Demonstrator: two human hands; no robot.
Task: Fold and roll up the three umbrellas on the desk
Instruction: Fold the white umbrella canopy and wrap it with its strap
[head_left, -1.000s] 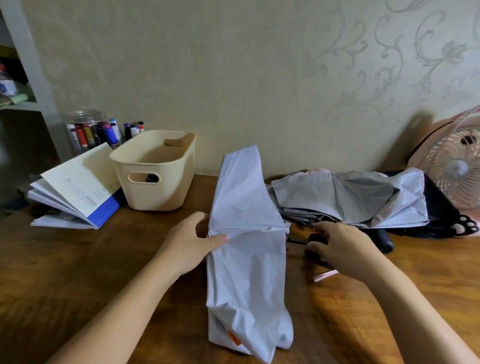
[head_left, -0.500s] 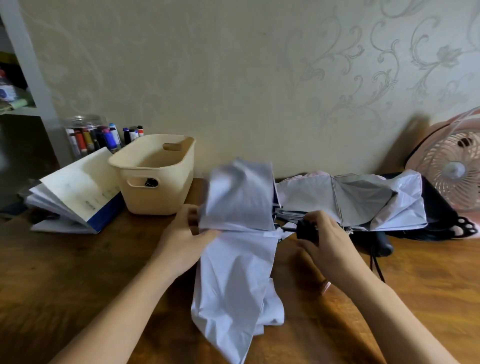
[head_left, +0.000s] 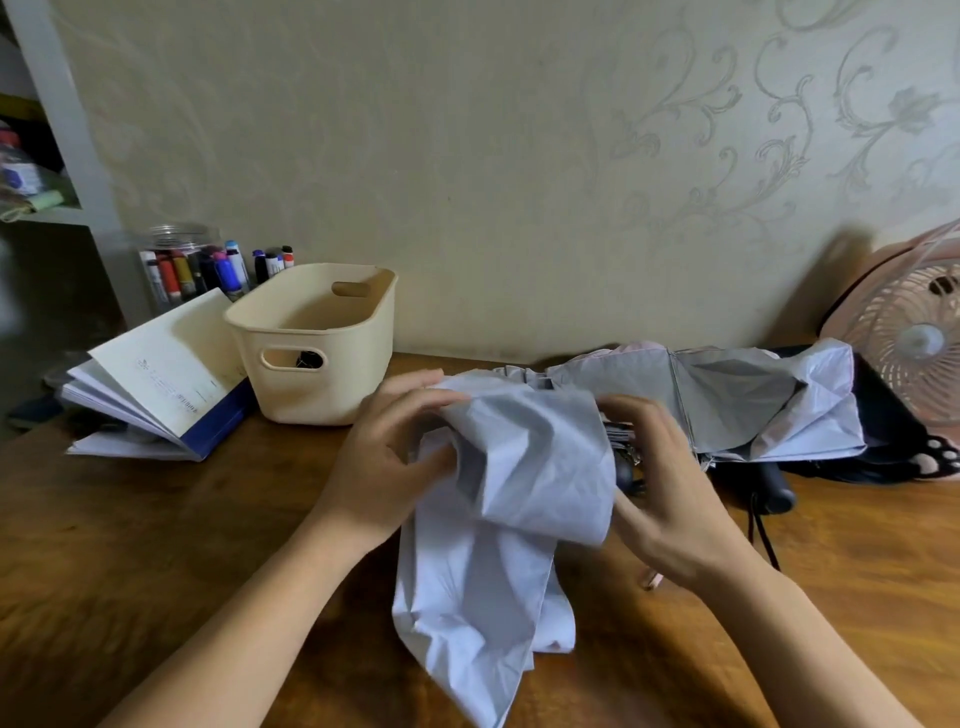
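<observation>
As a folded-over panel of a lilac umbrella (head_left: 524, 467) bunches above the bench (head_left: 156, 545), a person's left grip (head_left: 384, 457) pinches the cloth's left edge, fingers curled over the top and thumb pressed into a crease. The right grip (head_left: 670, 493) closes round the opposite side, fingers curled in against the fabric where dark metal ribs show just behind it. What exactly the fingertips catch is hidden by the cloth. The rest of the canopy hangs down between the forearms and trails on the wood toward the near edge. Just behind the right grip lies a heap of grey and lilac canopy (head_left: 737, 405) with a pink hem showing at the back; whether it belongs to the same umbrella cannot be told. A black umbrella (head_left: 888, 415), paw prints on its cloth, lies at the far right, touching that heap, in front of a pink fan (head_left: 914, 338). At left stand a cream basket (head_left: 311, 364), a fanned stack of booklets (head_left: 156, 384) just beside it, and a jar of markers (head_left: 176, 265) against the wall.
</observation>
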